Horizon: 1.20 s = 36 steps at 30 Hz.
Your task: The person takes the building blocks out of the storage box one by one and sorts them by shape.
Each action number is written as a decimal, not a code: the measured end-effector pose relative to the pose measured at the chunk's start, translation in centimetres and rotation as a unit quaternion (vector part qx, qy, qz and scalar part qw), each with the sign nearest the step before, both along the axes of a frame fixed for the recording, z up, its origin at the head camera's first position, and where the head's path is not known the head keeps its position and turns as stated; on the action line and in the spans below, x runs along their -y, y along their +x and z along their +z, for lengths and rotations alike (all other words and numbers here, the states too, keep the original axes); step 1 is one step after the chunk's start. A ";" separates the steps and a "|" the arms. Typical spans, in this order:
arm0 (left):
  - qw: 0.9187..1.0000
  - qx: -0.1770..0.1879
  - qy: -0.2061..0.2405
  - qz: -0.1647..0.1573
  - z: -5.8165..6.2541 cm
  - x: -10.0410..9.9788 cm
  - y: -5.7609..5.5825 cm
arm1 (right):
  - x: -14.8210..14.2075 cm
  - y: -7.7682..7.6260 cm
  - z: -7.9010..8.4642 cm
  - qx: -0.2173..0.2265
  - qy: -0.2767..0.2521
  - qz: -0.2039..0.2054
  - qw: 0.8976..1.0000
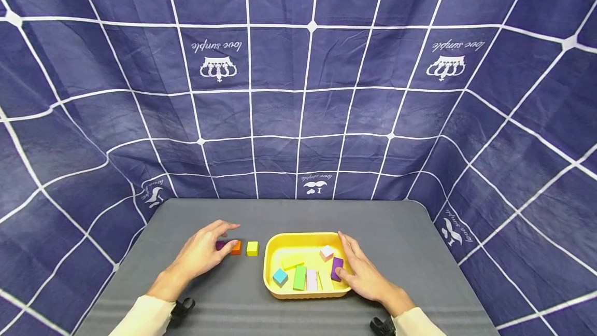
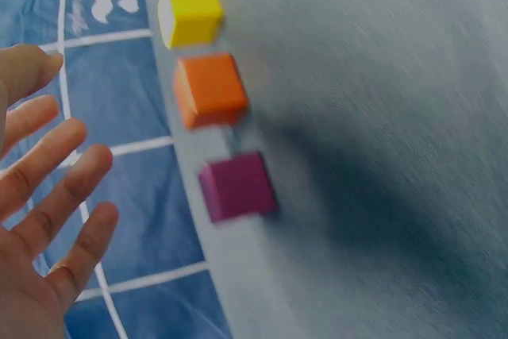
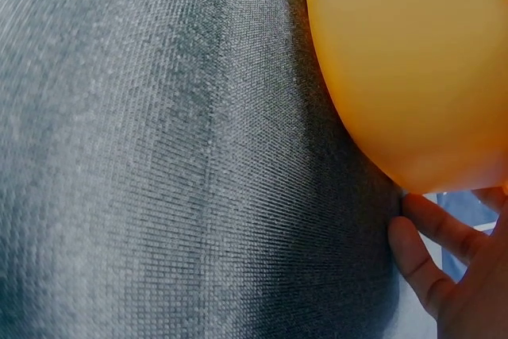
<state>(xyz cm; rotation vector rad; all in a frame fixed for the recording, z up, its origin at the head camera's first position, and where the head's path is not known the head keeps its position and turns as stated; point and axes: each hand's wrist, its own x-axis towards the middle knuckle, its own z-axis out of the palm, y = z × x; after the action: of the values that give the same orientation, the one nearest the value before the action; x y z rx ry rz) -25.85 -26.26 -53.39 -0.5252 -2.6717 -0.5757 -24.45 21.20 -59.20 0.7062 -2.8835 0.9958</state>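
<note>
My left hand hangs over the table at the left, its fingers spread and holding nothing. Beside it stand a purple cube, an orange cube and a yellow cube in a row; the hand partly hides the purple one in the head view. At the right end of a yellow plastic basket, my right hand grips the wall, thumb over the rim and fingers outside. Inside, the thumb tip overlaps a purple block.
The basket also carries a blue cube, a green block, a pale pink cube, a white block and some yellow blocks. Grey cloth covers the table; a blue checked curtain rises behind and at both sides.
</note>
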 end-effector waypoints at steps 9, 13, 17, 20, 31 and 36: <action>0.998 -0.001 -0.003 -0.059 1.8 -4.1 -0.2 | 0.2 0.0 0.1 0.013 -0.003 -0.001 1.000; 0.996 -0.001 -0.012 -0.087 2.6 -5.9 -0.4 | 0.2 -0.1 0.0 0.005 0.000 0.004 1.000; 0.993 0.009 -0.028 -0.114 3.1 -7.8 -0.8 | 0.1 0.0 0.0 0.015 0.001 0.005 1.000; 0.989 0.023 -0.036 -0.138 3.5 -9.6 -1.1 | -0.1 0.1 0.2 0.030 0.001 0.005 1.000; 0.975 0.115 -0.043 -0.183 3.7 -15.6 -2.0 | -1.4 -0.5 1.5 0.034 0.011 0.049 0.998; 0.968 0.146 -0.057 -0.196 3.2 -17.5 -2.6 | -2.0 -0.9 1.8 0.035 0.020 0.089 0.995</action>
<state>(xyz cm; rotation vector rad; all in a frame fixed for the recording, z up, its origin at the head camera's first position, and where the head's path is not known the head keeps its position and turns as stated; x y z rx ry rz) -28.41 -8.74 -50.15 -1.0957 -2.9060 -0.6501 -25.31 23.25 -57.37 0.9639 -2.9502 1.0022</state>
